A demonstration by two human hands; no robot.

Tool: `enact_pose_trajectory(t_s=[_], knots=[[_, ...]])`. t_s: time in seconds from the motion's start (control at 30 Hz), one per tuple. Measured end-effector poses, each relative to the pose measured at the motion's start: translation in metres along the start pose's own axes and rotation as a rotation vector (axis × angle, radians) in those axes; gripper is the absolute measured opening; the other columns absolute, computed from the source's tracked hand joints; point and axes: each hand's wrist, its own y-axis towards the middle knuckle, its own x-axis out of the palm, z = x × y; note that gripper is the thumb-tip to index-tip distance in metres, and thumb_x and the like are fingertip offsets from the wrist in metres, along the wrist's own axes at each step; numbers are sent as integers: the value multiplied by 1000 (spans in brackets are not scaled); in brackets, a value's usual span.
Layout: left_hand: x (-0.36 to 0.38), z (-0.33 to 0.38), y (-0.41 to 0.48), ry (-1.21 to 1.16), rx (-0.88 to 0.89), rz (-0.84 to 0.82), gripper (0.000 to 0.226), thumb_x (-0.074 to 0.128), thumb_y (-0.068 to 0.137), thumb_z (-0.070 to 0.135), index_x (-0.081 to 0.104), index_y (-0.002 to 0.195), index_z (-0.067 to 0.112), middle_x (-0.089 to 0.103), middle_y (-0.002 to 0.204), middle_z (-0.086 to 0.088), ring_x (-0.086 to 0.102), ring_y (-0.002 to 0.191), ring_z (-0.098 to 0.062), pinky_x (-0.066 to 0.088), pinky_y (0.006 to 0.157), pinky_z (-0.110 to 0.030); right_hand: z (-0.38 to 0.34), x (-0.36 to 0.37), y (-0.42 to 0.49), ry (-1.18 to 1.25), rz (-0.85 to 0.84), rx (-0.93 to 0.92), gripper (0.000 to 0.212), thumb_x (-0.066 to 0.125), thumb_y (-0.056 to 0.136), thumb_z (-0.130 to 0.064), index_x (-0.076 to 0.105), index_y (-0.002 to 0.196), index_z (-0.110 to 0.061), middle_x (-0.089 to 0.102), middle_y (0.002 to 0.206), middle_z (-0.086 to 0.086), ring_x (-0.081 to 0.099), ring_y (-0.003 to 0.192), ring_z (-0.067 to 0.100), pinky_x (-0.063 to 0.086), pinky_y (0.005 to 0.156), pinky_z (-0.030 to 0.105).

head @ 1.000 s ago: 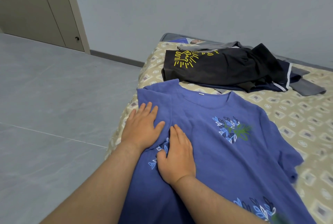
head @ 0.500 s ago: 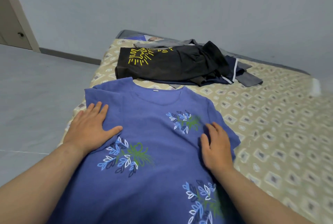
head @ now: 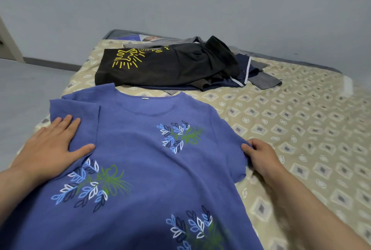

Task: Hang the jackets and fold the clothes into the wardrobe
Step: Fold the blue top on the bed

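Blue T-shirt (head: pixel 152 169): spread front-up on the bed (head: pixel 301 129), under the left hand and reaching across to the right hand, with its neckline on the far side of both.
Left hand (head: pixel 50 149): flat, with fingers straight and together, pressing down the near sleeve (head: pixel 74 109). A straight fold edge shows just beyond the thumb.
Right hand (head: pixel 261 157): fingers curled at the edge of the other sleeve (head: pixel 230 149), apparently pinching the cloth there.
Handling: probably a light, soft knit with no stiffness of its own. It should sag from wherever it is lifted and crease easily. It is not fragile and is unlikely to slide much on the patterned cover.
Where to hold: likely the sleeve hem and the shoulder line above it, pinched at two points so the side turns over as one straight edge while the flat hand pins the rest.
Pile of dark clothes (head: pixel 170 69): unfolded, past the fingertips of both hands and just beyond the neckline. A black shirt with a yellow print (head: pixel 128 59) lies on top, with navy and grey pieces showing at its edges.
Containers: none in view. The wardrobe is out of view, so its contents cannot be told.
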Motion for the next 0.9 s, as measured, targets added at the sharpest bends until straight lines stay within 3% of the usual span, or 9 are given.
enact_pose_trajectory(t_s=[0.13,0.37,0.43,0.47,0.53,0.63,0.73,0.8,0.9], knots=[[13,-8,4,-36,6,2,115,22,71,94,34,151,13,29,158,-14,28,143,-36,21,114,-50,-6,-18,28,344,22,171,22,56,95,-17,54,74,-14,49,61,2,40,41,12,35,36,21],[-14,-2,-2,-67,-67,-127,131,12,57,99,16,156,13,8,164,-5,5,151,-23,3,121,-39,4,-1,6,217,71,-92,47,62,88,-41,37,62,-11,35,61,3,30,58,19,27,61,34],[-35,27,-1,-117,-159,-211,126,9,57,90,36,149,7,24,159,-10,13,149,-25,8,119,-40,6,0,5,200,6,-139,46,63,86,-36,38,66,-3,33,63,7,30,61,19,26,62,35],[-42,46,4,-123,-158,-154,112,10,62,85,53,127,5,42,143,-15,27,141,-31,17,114,-47,6,-1,5,184,-5,-154,43,62,86,-32,43,70,2,36,64,11,32,61,20,27,62,35],[-53,102,18,-155,-80,-11,81,16,78,79,53,98,9,50,116,-12,38,127,-35,30,105,-53,8,-4,5,172,-1,-164,37,61,89,-27,47,76,5,41,65,16,37,60,20,30,60,34],[-54,208,39,-229,234,-12,77,26,86,66,46,132,7,33,150,-15,20,144,-22,15,116,-37,8,-9,8,224,15,-164,37,55,96,-27,47,76,3,44,64,7,38,57,18,30,57,33],[-64,316,71,-181,562,-33,68,41,92,53,38,145,9,26,159,-8,13,149,-23,10,119,-32,9,-8,12,273,37,-187,41,49,101,-31,49,76,3,46,63,8,37,54,14,31,56,33],[-69,369,93,-104,663,-121,57,51,94,50,46,139,14,45,145,-7,34,139,-27,23,114,-37,11,-9,14,293,42,-208,38,49,100,-28,56,81,4,54,70,20,41,57,16,33,57,33],[-75,416,115,41,586,-465,31,64,86,50,61,99,22,62,100,3,58,100,-25,47,88,-36,12,-11,19,387,68,-211,22,54,97,-18,62,82,-3,63,79,19,48,61,18,38,58,32]])
